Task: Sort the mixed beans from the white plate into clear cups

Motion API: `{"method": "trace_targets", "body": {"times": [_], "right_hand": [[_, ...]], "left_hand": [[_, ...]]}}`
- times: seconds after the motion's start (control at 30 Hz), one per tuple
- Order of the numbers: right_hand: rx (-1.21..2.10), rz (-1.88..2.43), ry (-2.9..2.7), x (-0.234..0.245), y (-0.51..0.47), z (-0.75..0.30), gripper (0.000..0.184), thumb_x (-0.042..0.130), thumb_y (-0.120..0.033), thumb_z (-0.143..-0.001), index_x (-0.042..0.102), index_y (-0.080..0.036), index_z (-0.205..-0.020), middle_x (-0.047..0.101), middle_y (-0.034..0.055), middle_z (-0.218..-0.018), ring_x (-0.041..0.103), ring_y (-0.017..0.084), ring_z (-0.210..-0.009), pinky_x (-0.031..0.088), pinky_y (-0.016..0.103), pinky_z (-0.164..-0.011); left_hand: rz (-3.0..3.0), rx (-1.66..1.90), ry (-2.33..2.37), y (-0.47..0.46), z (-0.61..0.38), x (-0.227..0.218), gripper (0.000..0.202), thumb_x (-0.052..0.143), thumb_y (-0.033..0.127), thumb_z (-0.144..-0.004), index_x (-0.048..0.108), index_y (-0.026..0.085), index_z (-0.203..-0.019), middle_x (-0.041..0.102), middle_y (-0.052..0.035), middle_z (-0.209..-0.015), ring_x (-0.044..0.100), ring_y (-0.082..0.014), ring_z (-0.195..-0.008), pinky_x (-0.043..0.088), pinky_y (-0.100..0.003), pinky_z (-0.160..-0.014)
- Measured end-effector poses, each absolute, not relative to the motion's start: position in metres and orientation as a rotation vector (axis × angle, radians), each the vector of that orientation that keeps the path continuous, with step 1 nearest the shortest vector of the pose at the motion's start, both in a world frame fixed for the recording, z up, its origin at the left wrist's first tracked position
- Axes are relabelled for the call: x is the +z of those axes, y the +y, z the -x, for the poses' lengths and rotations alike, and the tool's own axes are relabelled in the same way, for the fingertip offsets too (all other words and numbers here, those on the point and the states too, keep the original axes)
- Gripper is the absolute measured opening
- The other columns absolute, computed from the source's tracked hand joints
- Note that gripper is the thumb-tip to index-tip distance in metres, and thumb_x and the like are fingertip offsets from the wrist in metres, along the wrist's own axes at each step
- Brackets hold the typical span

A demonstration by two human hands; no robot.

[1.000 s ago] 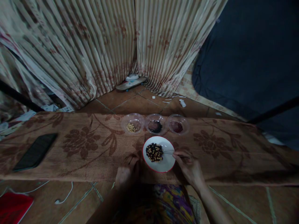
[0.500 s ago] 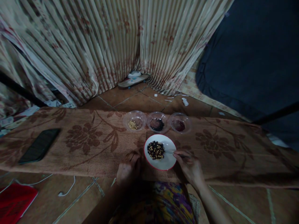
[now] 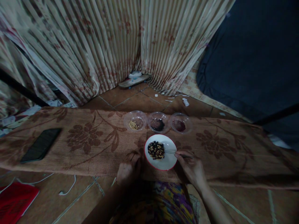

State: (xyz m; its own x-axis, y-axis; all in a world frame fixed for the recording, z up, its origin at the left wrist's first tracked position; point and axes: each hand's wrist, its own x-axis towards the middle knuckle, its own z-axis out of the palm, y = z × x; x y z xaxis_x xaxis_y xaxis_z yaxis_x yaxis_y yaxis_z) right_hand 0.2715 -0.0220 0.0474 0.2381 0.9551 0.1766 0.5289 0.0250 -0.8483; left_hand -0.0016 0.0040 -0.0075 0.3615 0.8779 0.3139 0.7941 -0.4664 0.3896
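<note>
Resting on the desk's brown flowered cloth (image 3: 93, 146), a white plate (image 3: 169, 159) with a red rim is seen with a heap of mixed dark and pale beans (image 3: 156, 150) on it. A thin metal tool (image 3: 174, 153) is pinched by the right hand (image 3: 192, 168), its tip at the heap. The left hand (image 3: 128, 168) is curled on the cloth just beside the plate; whether it holds anything cannot be told. Three clear bowls (image 3: 140, 117) are lined up beyond the plate. A dark phone (image 3: 40, 144) is laid far left. Striped curtains (image 3: 93, 46), a sandal (image 3: 133, 80) and a tiled floor (image 3: 130, 101) are seen behind.
</note>
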Motion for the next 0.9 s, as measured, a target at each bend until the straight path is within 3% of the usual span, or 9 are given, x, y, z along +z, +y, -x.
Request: {"method": "trace_targets", "body": {"times": [0.9], "right_hand": [[0.636,1.672,-1.345,0.0464,-0.0265,-0.2677,0.026,0.065,-0.046,-0.081,0.073,-0.022,-0.079,0.073,0.0073,-0.090,0.068,0.023,-0.085,0.055,0.034,-0.074]], "left_hand": [[-2.432,0.721,1.525,0.0029,0.0010,-0.0042,0.015,0.045,0.021,-0.092,0.060,0.022,-0.094,0.065,-0.0038,-0.090,0.061,-0.0150,-0.082,0.051,-0.026,-0.073]]}}
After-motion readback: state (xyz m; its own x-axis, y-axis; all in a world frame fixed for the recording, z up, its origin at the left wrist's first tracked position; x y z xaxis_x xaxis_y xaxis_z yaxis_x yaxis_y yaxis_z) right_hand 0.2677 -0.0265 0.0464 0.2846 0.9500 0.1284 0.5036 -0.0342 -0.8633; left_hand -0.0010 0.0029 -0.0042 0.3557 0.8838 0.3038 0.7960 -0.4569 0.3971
